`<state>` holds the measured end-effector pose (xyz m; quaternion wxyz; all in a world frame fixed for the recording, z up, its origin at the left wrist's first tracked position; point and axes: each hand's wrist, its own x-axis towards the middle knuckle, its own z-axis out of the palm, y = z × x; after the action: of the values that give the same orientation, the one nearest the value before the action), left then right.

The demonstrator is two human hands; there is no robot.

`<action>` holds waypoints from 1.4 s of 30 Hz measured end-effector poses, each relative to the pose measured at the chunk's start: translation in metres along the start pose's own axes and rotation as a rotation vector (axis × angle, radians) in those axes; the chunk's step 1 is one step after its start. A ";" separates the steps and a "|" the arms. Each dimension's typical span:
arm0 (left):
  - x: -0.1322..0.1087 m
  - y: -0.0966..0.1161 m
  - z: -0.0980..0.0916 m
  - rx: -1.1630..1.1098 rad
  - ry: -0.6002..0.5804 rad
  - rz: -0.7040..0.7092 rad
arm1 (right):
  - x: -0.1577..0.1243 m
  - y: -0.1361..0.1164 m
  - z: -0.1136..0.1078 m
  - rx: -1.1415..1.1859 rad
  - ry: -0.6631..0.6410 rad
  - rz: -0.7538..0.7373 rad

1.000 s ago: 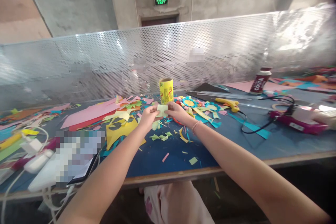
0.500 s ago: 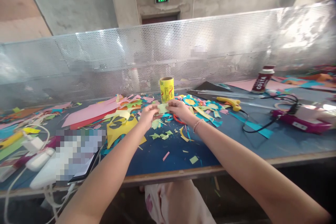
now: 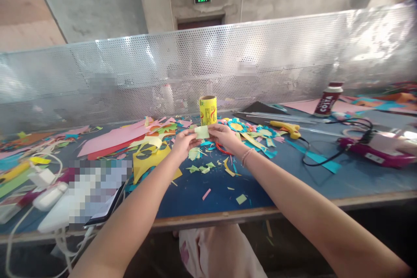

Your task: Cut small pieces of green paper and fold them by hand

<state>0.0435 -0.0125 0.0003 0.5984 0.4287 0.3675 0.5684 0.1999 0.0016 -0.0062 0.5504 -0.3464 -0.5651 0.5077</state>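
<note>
A small piece of pale green paper [image 3: 201,132] is stretched between my two hands above the table. My left hand [image 3: 185,142] pinches its left edge, and my right hand [image 3: 224,137] pinches the right edge. Just behind the paper stands a yellow printed cardboard tube [image 3: 208,110], upright with an open top. Below my hands lie light green paper scraps [image 3: 202,168]. To the right of my right hand are blue paper flowers with yellow middles [image 3: 237,125]. A yellow sheet with cut-outs [image 3: 151,163] lies left of my left hand.
A yellow glue gun [image 3: 286,128] with a black cord lies at right, near a purple power strip [image 3: 379,152] and a dark red bottle [image 3: 329,100]. Pink paper sheets [image 3: 112,139], white cables and a phone [image 3: 107,210] are at left. A perforated metal screen [image 3: 208,65] borders the back.
The pale green paper has tilted up and shows more of its face between my fingers. Both hands keep their pinch, in nearly the same place. The view has shifted slightly.
</note>
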 end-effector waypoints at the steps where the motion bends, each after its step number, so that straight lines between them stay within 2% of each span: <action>1: 0.000 0.000 0.000 0.007 0.006 0.001 | -0.001 -0.001 0.000 0.000 -0.003 0.003; 11: -0.001 0.001 0.000 0.012 -0.011 0.054 | 0.003 0.006 -0.003 -0.176 -0.035 -0.091; 14: 0.000 0.001 -0.001 0.109 -0.013 0.149 | 0.000 0.000 -0.003 -0.304 -0.004 -0.186; 18: 0.002 0.000 -0.002 0.343 0.016 0.343 | -0.008 -0.013 -0.001 -0.571 0.111 -0.350; 21: 0.003 0.001 -0.003 0.427 0.049 0.443 | -0.013 -0.020 0.002 -0.685 0.171 -0.446; 30: -0.001 0.003 0.001 0.299 -0.036 0.564 | -0.014 -0.019 0.004 -0.573 0.130 -0.617; 35: -0.003 0.003 0.004 0.232 -0.087 0.626 | -0.015 -0.018 0.005 -0.491 0.059 -0.603; 42: -0.004 0.001 0.004 0.264 -0.022 0.670 | -0.017 -0.022 0.009 -0.473 0.107 -0.633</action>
<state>0.0463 -0.0172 0.0025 0.3222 0.6050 0.2703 0.6761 0.1971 -0.0219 0.0112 0.6135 -0.2983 -0.7156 0.1500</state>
